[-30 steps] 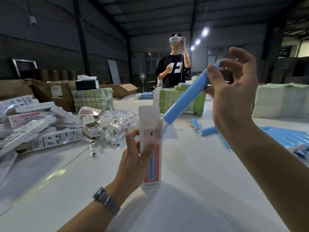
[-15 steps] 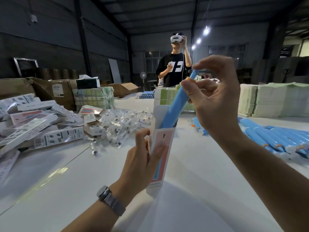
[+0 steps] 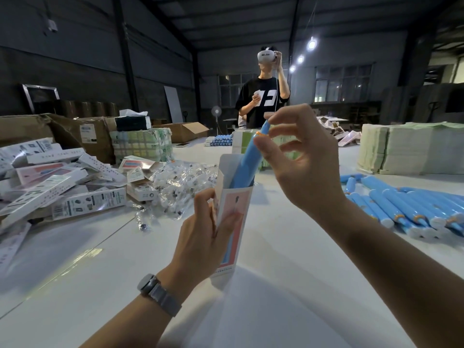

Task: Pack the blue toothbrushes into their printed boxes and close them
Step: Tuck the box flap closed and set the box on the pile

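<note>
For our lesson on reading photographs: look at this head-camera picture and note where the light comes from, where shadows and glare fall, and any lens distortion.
Head view: the ceiling lamps glare against a dim hall; a pale reflection streaks the white table; a soft shadow spreads below the printed box in the left hand; the wide lens bends the pillars and enlarges the right hand; all is fairly sharp.

The smooth blue plastic toothbrush [image 3: 247, 160] sits in a glossy printed card box [image 3: 232, 222], above a shiny white table [image 3: 288, 259] strewn with crinkly clear plastic bags [image 3: 180, 184].
</note>
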`<move>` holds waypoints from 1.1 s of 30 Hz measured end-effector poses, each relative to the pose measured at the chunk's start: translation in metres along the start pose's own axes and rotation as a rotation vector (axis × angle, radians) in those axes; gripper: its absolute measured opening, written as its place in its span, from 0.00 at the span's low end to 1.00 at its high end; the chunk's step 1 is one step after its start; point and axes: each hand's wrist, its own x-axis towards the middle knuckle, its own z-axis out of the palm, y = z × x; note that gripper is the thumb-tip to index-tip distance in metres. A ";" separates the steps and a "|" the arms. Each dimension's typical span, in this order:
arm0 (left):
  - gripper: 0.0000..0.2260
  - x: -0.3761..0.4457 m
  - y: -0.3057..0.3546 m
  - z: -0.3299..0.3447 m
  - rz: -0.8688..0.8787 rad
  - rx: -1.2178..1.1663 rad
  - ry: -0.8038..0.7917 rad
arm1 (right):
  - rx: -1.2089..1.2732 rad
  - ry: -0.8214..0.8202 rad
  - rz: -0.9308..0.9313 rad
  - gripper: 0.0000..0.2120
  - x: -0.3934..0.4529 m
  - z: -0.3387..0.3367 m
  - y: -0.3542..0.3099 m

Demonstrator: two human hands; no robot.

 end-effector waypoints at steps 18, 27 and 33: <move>0.16 0.014 -0.074 -0.031 -0.194 0.340 0.461 | -0.225 -0.673 0.313 0.14 -0.061 0.107 0.059; 0.15 0.018 -0.080 -0.034 -0.312 0.241 0.580 | -0.531 -1.127 0.079 0.14 -0.073 0.228 0.093; 0.16 0.018 -0.080 -0.033 -0.266 0.213 0.565 | -0.509 -1.150 0.070 0.10 -0.066 0.242 0.111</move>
